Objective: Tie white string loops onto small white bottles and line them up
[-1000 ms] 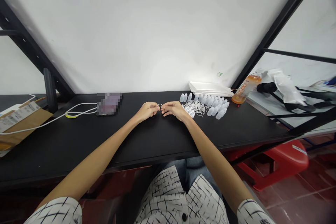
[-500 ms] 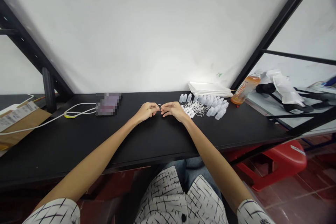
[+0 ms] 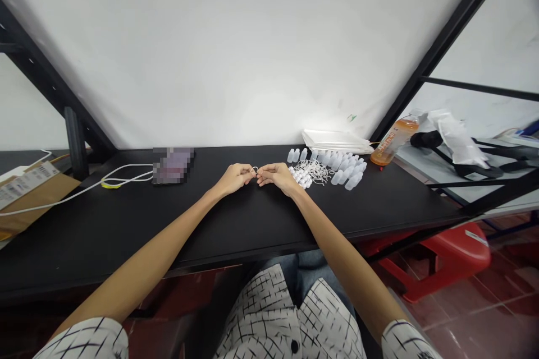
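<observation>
My left hand (image 3: 236, 178) and my right hand (image 3: 278, 176) meet above the black table, fingertips almost touching. Between them a thin white string (image 3: 255, 169) curves up in a small loop, and the fingers of both hands pinch it. Whether anything else is tucked in the fingertips is hidden. Just right of my right hand lies a tangled heap of white strings (image 3: 314, 169) with small white pieces (image 3: 301, 177) at its near left side. Several translucent white plastic tags (image 3: 346, 171) are laid out in rows behind and to the right of the heap.
A stack of white sheets (image 3: 334, 141) lies against the wall. An orange bottle (image 3: 393, 140) stands at the right end of the table (image 3: 252, 224). At left are a blurred-out phone (image 3: 172, 166), a white cable (image 3: 126, 167) and a cardboard parcel (image 3: 40, 196). A red stool (image 3: 455, 261) stands below right.
Both hands keep almost the same pose, with the string loop still between the fingertips. The view has shifted very slightly; nothing else has visibly moved.
</observation>
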{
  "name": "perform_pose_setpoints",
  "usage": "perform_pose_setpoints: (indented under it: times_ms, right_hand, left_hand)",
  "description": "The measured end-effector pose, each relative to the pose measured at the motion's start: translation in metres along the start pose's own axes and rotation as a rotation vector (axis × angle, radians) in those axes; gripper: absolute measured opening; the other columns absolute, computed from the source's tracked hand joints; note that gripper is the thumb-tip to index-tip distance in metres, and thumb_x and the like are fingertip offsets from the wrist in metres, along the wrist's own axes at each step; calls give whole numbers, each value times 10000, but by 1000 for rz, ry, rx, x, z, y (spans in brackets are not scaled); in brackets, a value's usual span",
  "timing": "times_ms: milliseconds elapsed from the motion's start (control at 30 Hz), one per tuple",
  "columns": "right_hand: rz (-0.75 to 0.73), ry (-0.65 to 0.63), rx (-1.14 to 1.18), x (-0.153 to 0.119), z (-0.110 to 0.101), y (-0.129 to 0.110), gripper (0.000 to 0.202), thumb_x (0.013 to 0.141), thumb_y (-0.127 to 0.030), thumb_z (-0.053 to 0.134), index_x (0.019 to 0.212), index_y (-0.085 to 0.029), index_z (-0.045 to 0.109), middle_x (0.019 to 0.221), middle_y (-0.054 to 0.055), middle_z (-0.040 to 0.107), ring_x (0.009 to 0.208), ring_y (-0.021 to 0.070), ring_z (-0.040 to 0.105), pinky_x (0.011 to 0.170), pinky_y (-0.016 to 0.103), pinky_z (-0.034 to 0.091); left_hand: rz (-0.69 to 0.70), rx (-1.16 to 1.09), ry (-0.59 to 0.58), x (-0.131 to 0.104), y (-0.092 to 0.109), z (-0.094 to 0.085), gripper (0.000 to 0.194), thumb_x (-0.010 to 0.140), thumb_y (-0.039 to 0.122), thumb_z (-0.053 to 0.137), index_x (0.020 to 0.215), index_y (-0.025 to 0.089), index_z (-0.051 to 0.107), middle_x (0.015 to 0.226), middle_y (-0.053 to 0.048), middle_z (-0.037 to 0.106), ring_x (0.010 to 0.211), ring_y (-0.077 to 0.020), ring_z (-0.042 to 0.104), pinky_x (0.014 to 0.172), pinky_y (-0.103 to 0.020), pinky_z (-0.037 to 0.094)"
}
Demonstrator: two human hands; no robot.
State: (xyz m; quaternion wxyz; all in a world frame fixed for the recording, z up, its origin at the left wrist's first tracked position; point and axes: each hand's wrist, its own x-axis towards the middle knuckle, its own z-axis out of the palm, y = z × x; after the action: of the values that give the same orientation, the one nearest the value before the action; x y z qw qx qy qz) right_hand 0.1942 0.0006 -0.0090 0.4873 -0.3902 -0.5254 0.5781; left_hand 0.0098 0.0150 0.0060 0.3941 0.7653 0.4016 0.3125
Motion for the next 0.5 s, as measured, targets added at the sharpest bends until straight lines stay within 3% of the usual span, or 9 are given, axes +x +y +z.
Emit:
perform_pose_setpoints:
  times_ms: [500]
  right_hand:
    - [20,53,19,-1,1,-4,240,664,-282,844,732,-125,676,716,50,684,621,138,659,613,291,613]
  left_hand:
    - [-46,-60,3,0,1,0,237,787,381,580,697,163,594,550,28,509,484,-94,447,506,-226,334]
